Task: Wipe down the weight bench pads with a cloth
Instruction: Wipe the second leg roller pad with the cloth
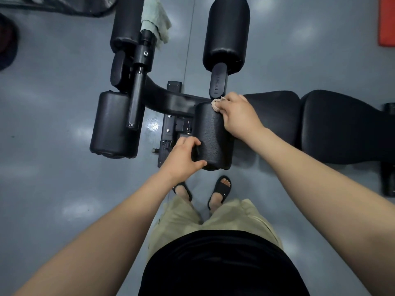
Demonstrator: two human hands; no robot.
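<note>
A black weight bench stretches to the right, its seat pad [275, 116] and back pad [346, 127] lying flat. Right in front of me is a black foam roller pad [210, 133]. My left hand [182, 159] grips the near end of this roller. My right hand [237, 113] presses a small beige cloth [217, 102] onto the roller's far end; most of the cloth is hidden under my fingers. Three more roller pads show: near left [113, 124], far left [126, 20] and far right [226, 33].
A green towel [156, 20] hangs over the black upright post [141, 67] between the left rollers. The bench's base plate [168, 133] lies on the grey floor [53, 124]. My sandalled feet [220, 193] stand just below the roller. An orange mat [386, 20] lies at the top right.
</note>
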